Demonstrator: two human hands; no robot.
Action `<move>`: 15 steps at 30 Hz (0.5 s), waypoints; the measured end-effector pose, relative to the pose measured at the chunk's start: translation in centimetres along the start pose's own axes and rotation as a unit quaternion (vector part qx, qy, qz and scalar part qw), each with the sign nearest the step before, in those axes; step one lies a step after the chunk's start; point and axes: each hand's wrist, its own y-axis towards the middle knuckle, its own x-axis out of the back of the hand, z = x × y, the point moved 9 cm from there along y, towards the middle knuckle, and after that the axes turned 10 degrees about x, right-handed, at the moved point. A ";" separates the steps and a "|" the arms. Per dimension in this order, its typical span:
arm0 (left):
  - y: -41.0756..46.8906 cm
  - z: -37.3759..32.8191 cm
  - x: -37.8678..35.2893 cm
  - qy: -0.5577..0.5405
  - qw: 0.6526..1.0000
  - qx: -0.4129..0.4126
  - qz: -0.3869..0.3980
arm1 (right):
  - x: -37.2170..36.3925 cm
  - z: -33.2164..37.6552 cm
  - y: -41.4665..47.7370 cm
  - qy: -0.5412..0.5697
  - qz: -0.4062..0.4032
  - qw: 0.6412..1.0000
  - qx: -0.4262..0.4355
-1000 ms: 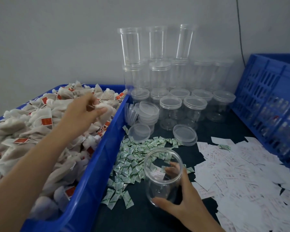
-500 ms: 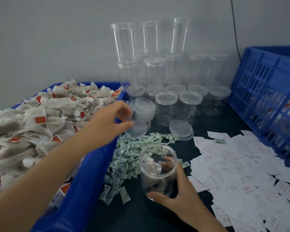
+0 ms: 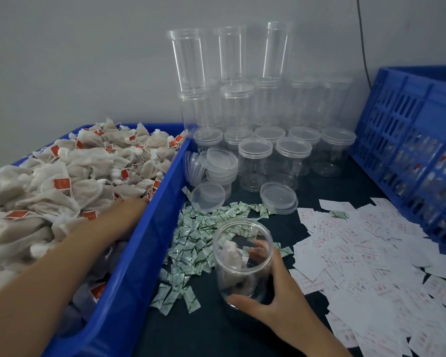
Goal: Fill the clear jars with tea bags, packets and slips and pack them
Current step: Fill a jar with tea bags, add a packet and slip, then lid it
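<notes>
Hold the open jar upright on the worktop with the right hand: thumb curled low across the near wall, fingers wrapped round the far wall and seen through the plastic, one tea bag inside. Left of the jar, in the blue bin, left hand pressed down among the heaped tea bags, fingers buried, so cannot tell whether closed on a bag. Pinch one bag by its body rather than its red tag, lift clear of tangled strings, cross the bin rim and drop straight into the jar's mouth. Probably early in the filling: green packets just left of the jar and white slips to its right not yet added, loose lids waiting behind it.
</notes>
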 end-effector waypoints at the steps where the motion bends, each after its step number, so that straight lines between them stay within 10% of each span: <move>1: -0.1 -0.2 0.4 0.036 0.999 0.001 -0.012 | 0.0 0.0 0.0 0.001 0.001 1.000 -0.001; 8: -0.8 0.4 4.8 -0.061 0.986 -0.036 -0.148 | -0.1 0.2 0.1 0.010 0.002 1.000 -0.003; 15: -5.5 -1.2 11.8 -0.355 0.887 -0.059 -0.290 | 0.0 0.1 0.0 0.003 0.005 1.000 -0.001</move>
